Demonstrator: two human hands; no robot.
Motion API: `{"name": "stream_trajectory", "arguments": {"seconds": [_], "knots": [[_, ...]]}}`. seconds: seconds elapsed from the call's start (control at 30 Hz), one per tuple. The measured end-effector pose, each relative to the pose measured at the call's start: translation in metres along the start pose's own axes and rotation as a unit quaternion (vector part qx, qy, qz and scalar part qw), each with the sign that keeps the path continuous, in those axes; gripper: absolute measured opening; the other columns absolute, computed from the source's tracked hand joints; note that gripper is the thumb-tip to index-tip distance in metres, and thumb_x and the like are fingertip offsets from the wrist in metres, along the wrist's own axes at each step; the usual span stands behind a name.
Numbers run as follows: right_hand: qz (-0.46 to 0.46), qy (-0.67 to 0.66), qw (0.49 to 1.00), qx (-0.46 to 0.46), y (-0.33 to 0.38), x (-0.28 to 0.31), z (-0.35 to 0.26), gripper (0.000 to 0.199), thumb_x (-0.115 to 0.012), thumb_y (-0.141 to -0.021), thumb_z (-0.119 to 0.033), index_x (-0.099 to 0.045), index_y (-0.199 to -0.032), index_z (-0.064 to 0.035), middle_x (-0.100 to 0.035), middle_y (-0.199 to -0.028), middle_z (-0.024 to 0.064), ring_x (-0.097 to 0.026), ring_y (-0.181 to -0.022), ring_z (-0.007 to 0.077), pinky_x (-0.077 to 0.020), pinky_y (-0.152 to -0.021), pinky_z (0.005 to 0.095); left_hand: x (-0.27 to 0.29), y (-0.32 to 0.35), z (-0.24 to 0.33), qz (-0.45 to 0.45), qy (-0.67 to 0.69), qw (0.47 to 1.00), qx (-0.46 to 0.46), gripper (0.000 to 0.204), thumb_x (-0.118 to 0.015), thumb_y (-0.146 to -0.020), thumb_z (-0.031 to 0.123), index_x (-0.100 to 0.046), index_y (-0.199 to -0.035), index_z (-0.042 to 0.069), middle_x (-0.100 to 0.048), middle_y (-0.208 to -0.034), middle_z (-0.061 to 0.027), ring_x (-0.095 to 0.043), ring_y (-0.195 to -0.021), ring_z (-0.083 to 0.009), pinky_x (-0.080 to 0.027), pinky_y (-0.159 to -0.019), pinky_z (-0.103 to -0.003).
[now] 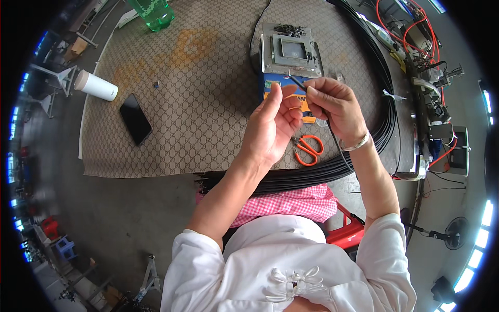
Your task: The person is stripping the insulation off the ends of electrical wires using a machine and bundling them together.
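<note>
Cable [296,81], black, thin wires bared at tip, sits just on person's side of metal unit [292,52] with square recess. Right hand [335,106] pinches cable between thumb and fingers, right-and-near of unit. Left hand [273,125] unclenched, thumb spread from half-curled fingers, nearer person than unit. Orange-handled scissors [310,151] beyond hands, person's side of unit. Black cable bundle [291,181] bends round unit's right and near sides. Phone [136,119] well left of unit.

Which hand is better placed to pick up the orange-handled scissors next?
Probably the left hand: it looks empty and the scissors lie close by, while the right hand pinches the black cable.
</note>
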State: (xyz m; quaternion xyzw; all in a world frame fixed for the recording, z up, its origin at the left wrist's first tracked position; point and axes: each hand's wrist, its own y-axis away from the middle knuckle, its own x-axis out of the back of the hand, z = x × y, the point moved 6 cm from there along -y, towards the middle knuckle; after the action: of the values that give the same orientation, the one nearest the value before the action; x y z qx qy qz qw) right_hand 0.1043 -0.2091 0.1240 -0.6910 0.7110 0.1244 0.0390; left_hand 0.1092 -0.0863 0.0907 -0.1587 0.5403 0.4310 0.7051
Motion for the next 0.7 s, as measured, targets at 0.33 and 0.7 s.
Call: {"name": "stream_trajectory", "arguments": {"seconds": [0.33, 0.7], "knots": [[0.001, -0.005, 1.000, 0.006, 0.011, -0.007, 0.000, 0.014, -0.058, -0.084, -0.008, -0.059, -0.093, 0.0030, -0.059, -0.074, 0.0011, -0.047, -0.056, 0.0024, -0.0342, -0.047, 0.0153, -0.006, 0.000, -0.002, -0.017, -0.010, 1.000, -0.006, 0.027, -0.052, -0.088, 0.035, -0.057, -0.092, 0.009, -0.058, -0.076, 0.0009, -0.053, -0.066, -0.0078, -0.045, -0.064, -0.023], [0.033, 0.006, 0.999, 0.019, 0.015, -0.011, 0.004, 0.013, -0.058, -0.085, -0.009, -0.060, -0.093, 0.0012, -0.060, -0.077, 0.0012, -0.048, -0.059, 0.0018, -0.0361, -0.049, 0.0142, -0.003, 0.003, -0.001, -0.028, -0.005, 0.999, -0.015, 0.027, -0.048, -0.091, 0.030, -0.056, -0.099, 0.006, -0.059, -0.079, -0.0007, -0.053, -0.070, -0.0091, -0.046, -0.066, -0.024]]}}
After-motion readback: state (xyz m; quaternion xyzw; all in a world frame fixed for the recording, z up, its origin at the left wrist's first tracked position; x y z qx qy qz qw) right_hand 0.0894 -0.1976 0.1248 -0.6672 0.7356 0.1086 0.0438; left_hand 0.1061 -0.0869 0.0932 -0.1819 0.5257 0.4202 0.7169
